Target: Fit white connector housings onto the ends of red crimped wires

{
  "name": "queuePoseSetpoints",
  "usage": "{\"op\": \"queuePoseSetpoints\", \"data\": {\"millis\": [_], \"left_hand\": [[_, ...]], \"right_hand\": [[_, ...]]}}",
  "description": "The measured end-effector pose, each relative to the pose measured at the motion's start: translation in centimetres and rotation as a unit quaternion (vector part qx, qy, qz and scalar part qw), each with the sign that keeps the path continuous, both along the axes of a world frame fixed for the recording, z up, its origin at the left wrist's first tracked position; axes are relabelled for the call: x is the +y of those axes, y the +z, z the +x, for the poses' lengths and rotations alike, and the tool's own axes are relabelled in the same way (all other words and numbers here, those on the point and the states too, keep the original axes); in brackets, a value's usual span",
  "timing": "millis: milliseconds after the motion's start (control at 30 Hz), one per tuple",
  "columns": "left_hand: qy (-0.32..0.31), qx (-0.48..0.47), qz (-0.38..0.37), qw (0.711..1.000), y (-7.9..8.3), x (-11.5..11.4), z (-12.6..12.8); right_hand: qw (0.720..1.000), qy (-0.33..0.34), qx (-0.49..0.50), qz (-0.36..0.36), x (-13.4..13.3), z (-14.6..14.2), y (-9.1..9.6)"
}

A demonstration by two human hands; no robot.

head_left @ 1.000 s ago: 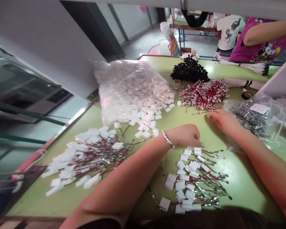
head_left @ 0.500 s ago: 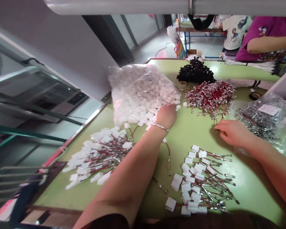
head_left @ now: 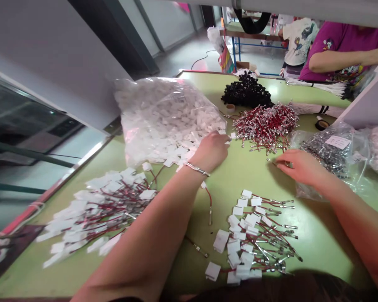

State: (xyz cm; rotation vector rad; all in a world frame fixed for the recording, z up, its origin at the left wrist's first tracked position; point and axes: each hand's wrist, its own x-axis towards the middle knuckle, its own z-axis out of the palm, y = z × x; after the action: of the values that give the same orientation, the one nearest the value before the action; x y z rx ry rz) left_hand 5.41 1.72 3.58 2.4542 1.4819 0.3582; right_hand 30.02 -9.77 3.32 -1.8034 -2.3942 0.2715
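My left hand [head_left: 211, 147] is closed beside the clear bag [head_left: 164, 109] of white plastic connector housings, with a small white connector housing [head_left: 228, 141] at its fingertips. My right hand [head_left: 297, 165] pinches a short terminal wire; its metal end [head_left: 269, 160] pokes out past the fingers, and the rest is hidden. Just beyond my hands is a heap of red terminal wires [head_left: 266, 123]. One loose white housing [head_left: 233, 135] rests by that heap. Wires fitted with white housings lie in a left pile [head_left: 97, 209] and a right pile [head_left: 248, 235].
A black heap of small parts [head_left: 247, 90] stands at the back near a tape roll [head_left: 230, 108]. On the right are a bag of metal terminals [head_left: 327, 151], black tape [head_left: 321, 124] and white wire bundles [head_left: 318, 110]. A person in a purple shirt [head_left: 334, 50] works across the table.
The view has turned, so the scene sits further left. My right hand has drawn the terminal wire back from the red heap, toward my left hand. My left hand has edged away from the bag.
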Motion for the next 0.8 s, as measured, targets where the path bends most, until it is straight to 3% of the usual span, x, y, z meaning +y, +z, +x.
{"op": "queuePoseSetpoints", "data": {"millis": [100,233,367,433,633,800], "left_hand": [[-0.01,-0.167,-0.154,0.974,0.3,-1.1,1.2],[0.004,-0.339,-0.379,0.861,-0.7,-2.4,2.9],[0.072,-0.42,-0.471,0.773,-1.3,-3.1,3.8],[0.077,-0.447,-0.495,0.741,-1.3,-3.4,3.9],[0.056,-0.467,-0.544,0.694,-0.8,-4.0,4.0],[0.04,-0.467,-0.542,0.698,-1.1,-4.1,4.0]], "right_hand": [[0.993,-0.113,-0.015,0.032,0.6,-1.7,-1.8],[0.99,-0.128,-0.038,0.034,0.9,-2.9,-3.0],[0.988,-0.143,0.049,0.026,0.2,-2.9,-2.1],[0.983,-0.145,0.113,0.015,-0.3,-3.0,-1.4],[0.98,-0.107,0.166,0.025,-0.9,-3.9,-1.2],[0.968,-0.123,0.216,0.043,-0.8,-3.6,-1.9]]}}
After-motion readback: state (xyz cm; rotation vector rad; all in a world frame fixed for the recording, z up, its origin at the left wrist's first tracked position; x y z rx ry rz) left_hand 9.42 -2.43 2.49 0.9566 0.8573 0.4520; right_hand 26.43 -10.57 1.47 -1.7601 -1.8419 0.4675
